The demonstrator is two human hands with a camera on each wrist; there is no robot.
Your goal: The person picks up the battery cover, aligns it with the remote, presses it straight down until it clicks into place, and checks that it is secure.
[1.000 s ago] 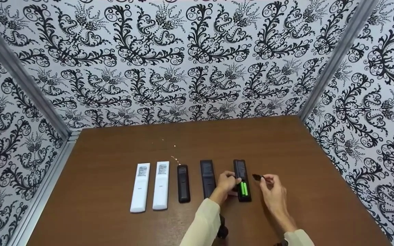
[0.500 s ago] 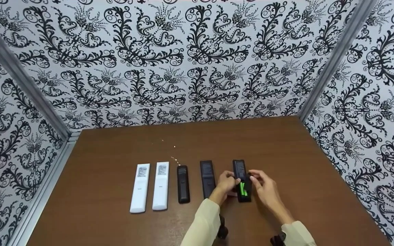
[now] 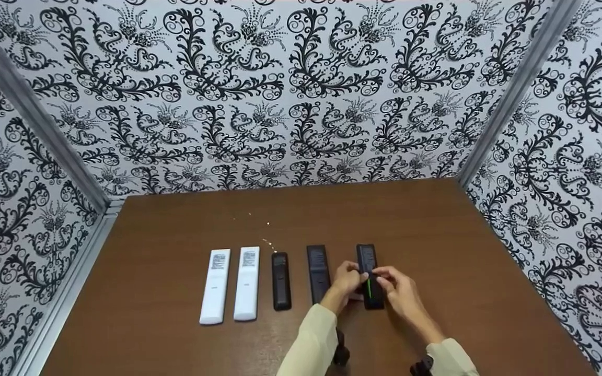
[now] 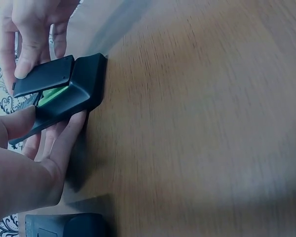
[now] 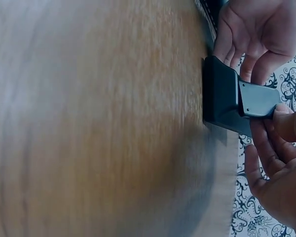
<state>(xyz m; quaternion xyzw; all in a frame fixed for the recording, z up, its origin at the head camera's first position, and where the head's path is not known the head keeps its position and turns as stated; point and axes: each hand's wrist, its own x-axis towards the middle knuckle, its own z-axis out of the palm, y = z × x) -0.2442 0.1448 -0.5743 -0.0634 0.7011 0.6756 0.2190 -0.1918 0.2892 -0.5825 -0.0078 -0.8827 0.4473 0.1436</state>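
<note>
A black remote control (image 3: pixel 367 256) lies face down on the table at the right of the row. My left hand (image 3: pixel 346 282) grips it from the left side, thumb near the battery compartment. Between thumb and fingers, my right hand (image 3: pixel 403 296) pinches the black battery cover (image 4: pixel 45 76). In the left wrist view the cover sits over the compartment, slightly tilted, with a strip of green battery (image 4: pixel 53 94) showing beside it. The right wrist view shows the cover (image 5: pixel 260 100) lying over the remote's back, one edge near the end of the opening.
Left of my hands lie another dark remote (image 3: pixel 317 263), partly hidden by my left hand, a smaller black remote (image 3: pixel 280 282) and two white remotes (image 3: pixel 246 284), all on the brown table (image 3: pixel 186 219). Patterned walls (image 3: pixel 301 94) stand behind and at the sides.
My right hand has brought the battery cover leftward from beside the remote onto its compartment, hiding most of the green batteries. The left hand keeps its grip on the remote.
</note>
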